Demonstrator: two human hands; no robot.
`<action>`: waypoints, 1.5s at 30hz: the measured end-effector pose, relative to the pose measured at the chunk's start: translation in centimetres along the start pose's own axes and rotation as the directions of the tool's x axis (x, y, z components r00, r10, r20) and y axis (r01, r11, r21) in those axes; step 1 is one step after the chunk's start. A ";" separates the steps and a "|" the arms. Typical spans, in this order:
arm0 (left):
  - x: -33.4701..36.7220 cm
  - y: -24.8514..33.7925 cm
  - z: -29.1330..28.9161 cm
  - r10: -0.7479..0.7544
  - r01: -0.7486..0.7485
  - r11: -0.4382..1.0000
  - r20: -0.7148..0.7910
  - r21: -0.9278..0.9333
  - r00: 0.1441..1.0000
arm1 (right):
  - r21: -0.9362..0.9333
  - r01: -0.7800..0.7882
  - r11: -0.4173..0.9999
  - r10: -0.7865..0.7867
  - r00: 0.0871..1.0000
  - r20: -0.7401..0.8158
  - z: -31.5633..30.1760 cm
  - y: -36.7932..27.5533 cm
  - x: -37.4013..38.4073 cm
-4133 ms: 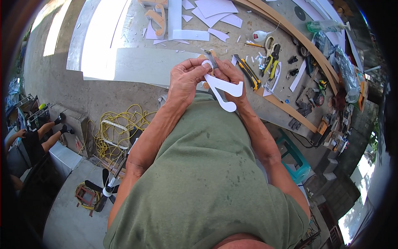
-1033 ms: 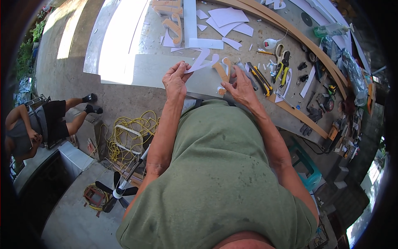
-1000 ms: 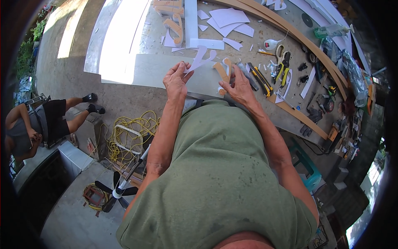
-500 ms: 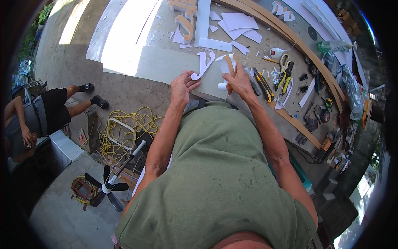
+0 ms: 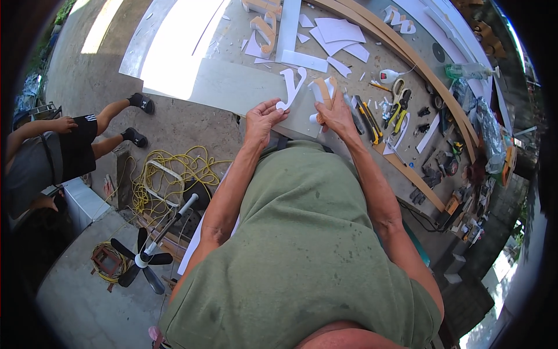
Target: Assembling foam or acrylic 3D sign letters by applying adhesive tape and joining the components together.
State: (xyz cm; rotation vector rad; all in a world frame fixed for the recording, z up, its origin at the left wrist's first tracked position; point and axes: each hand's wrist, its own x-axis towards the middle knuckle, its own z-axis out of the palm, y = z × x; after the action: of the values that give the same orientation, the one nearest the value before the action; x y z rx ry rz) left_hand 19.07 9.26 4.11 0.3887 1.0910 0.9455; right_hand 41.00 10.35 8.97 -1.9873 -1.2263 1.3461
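Left hand [image 5: 263, 118] pinches the foot of a white letter [image 5: 290, 87] lying on the bench [image 5: 232, 87]; right hand [image 5: 334, 113] just right, gripping a tan strip [image 5: 323, 93]; knife [image 5: 367, 119] near right.

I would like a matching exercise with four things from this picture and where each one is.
Things:
1. white cut-out letter
2. yellow cable
3. floor fan
4. yellow-handled scissors

Places:
A. on the table, to the right of the right hand
B. coiled on the ground
C. at the left hand's fingertips
D. on the ground, lower left

Pairs: 1-C, 2-B, 3-D, 4-A
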 end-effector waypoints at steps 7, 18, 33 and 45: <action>-1.3 2.4 0.7 0.082 -0.082 0.996 0.003 -0.018 0.997 | -0.705 0.237 0.669 -0.534 0.812 -0.234 -0.7 -0.6 -1.4; -4.2 7.2 4.9 0.070 -0.112 0.981 0.251 0.160 0.965 | 0.718 0.043 0.694 -0.226 0.961 0.160 -1.3 -3.9 0.0; -2.0 8.7 6.1 0.269 -0.301 0.940 0.199 0.157 0.942 | 0.680 0.003 0.733 -0.278 0.915 0.294 -1.0 -4.4 -2.7; -1.6 8.3 5.0 0.242 -0.271 0.956 0.224 0.113 0.944 | 0.691 -0.024 0.723 -0.266 0.913 0.310 -0.6 -4.0 -2.8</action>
State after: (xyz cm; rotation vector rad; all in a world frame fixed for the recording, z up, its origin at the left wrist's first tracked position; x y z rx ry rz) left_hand 19.49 13.46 12.94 0.7467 0.9321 1.0332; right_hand 39.52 10.04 13.64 -1.1207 -0.7956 1.8439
